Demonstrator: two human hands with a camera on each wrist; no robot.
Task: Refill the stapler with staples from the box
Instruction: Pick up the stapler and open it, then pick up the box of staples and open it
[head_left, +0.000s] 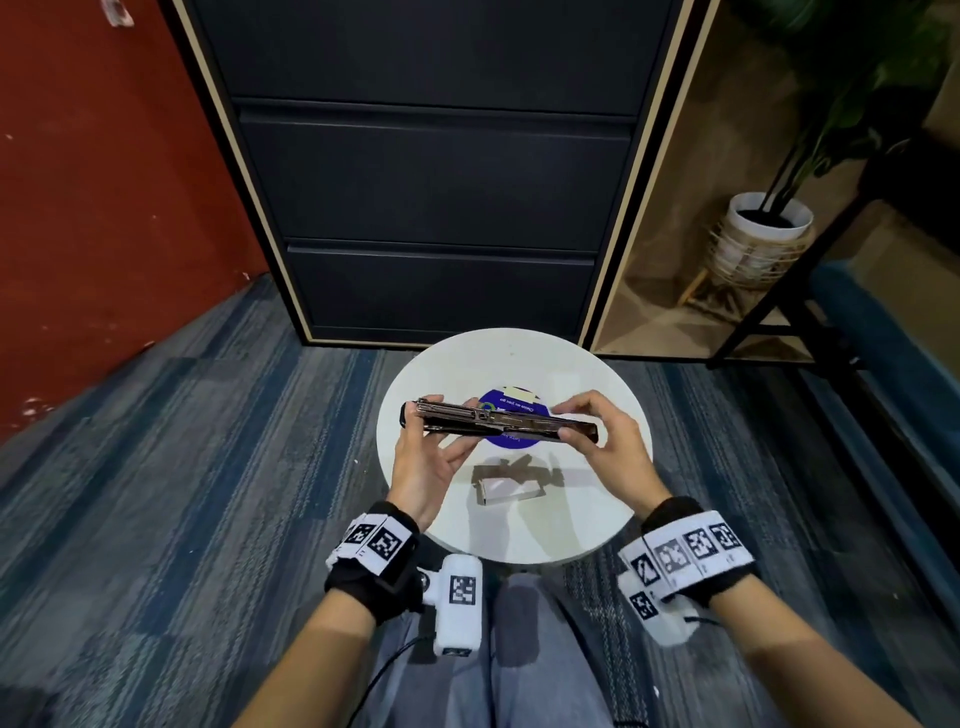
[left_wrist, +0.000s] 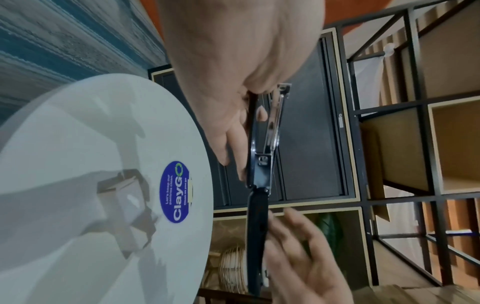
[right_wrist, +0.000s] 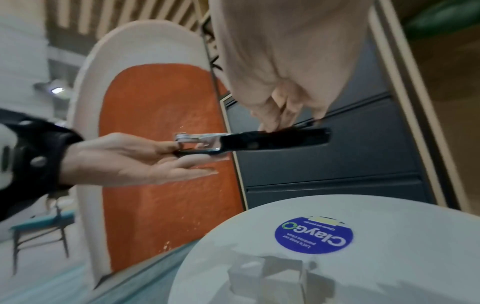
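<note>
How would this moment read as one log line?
stapler: held above table | left hand, right hand: gripping ends | staple box: open on table

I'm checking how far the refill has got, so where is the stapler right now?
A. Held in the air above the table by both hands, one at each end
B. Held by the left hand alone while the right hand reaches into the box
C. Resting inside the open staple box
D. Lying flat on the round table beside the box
A: the stapler is up off the white round table, with the left hand at one end and the right hand at the other, while the open staple box lies on the table below.
</note>
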